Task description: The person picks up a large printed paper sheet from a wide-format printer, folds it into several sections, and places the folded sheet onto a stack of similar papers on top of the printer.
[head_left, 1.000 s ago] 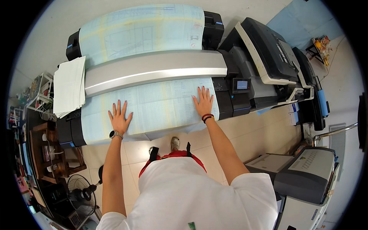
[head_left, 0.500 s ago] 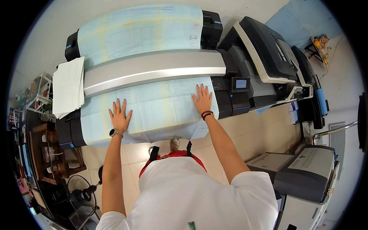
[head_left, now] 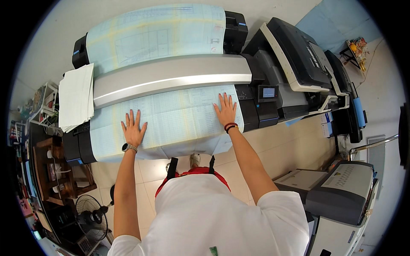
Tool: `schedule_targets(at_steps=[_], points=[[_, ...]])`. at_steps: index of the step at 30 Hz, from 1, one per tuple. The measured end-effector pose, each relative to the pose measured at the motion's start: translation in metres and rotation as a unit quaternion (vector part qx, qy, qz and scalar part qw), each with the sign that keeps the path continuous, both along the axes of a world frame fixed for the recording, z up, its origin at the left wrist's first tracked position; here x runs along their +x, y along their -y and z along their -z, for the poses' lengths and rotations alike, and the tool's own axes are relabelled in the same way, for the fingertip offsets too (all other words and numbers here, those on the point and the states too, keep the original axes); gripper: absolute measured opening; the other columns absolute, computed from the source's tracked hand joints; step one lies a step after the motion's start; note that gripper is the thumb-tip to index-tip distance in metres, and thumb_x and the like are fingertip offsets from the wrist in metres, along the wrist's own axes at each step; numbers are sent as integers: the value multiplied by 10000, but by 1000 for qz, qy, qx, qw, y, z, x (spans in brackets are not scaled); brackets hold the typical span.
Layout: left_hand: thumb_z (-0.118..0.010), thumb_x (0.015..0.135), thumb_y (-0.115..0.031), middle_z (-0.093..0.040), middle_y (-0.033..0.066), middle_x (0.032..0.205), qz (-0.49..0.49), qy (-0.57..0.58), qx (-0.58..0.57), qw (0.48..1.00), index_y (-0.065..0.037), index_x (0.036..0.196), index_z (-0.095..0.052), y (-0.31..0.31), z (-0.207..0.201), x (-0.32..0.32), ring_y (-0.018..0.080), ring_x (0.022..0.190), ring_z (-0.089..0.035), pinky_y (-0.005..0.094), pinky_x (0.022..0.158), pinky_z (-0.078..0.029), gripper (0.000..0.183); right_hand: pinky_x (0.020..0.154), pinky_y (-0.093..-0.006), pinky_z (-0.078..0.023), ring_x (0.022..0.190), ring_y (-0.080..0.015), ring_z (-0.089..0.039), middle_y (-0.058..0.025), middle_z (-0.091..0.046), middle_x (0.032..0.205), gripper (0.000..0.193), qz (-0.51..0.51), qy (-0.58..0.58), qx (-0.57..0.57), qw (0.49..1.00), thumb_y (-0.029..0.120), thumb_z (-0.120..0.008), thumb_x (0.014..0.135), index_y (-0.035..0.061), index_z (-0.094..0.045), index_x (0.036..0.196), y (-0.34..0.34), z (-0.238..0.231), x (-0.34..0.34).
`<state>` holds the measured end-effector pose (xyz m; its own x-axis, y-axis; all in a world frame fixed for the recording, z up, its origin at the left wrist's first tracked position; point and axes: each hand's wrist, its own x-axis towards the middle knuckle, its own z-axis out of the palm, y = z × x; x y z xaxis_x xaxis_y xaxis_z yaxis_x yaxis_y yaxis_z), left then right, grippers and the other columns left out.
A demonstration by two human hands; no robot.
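A large pale blue printed sheet point(head_left: 171, 117) with yellowish bands lies across the front of a wide-format scanner point(head_left: 171, 77). The same kind of printed paper shows again behind the scanner's silver cover, draped over the far side. My left hand point(head_left: 134, 131) rests flat on the near part of the sheet, left of its middle, fingers spread. Near the sheet's right edge my right hand point(head_left: 226, 111) lies palm down, its fingers stretched toward the cover. Neither hand grips anything. The sheet's front edge hangs down toward my waist.
A stack of white papers point(head_left: 77, 98) sits on the scanner's left end. A small control screen point(head_left: 268, 93) is at its right, beside a dark copier point(head_left: 299, 59). Below right stands another grey machine point(head_left: 337, 192); a black fan point(head_left: 91, 216) is at lower left.
Both hands have stayed almost in place on the sheet. The drawn lines on the paper behind the cover look different, with a rectangular outline showing more plainly.
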<state>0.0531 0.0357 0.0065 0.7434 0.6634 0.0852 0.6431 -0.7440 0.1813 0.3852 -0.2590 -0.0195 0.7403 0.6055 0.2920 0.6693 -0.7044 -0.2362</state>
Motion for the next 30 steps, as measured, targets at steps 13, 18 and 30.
schedule_targets(at_steps=[13,18,30], points=[[-488,924,-523,-189,87,1589,4,5,27,1000,-282,1507,-293,1,4,0,328,1459,-161,584,1147,-95,660,1149,-549,-124,1437,-299,-221,-49,-297,1550,603,0,3,5,1000,518,-453,955,208,-379,1467,0,1,0],[-481,924,-529,-190,89,1589,8,2,26,1000,-280,1511,-281,-6,2,4,332,1457,-166,590,1144,-101,668,1148,-552,-123,1436,-301,-220,-50,-303,1546,602,0,-1,10,1000,515,-455,954,206,-380,1465,-5,-1,4],[-517,900,-549,-107,161,1594,11,42,39,998,-158,1537,-166,-22,-10,39,375,1457,-123,587,1141,-114,826,1141,-574,-119,1370,-322,-333,-136,-424,1447,556,30,-12,-24,999,460,-501,943,121,-479,1383,-20,-15,10]])
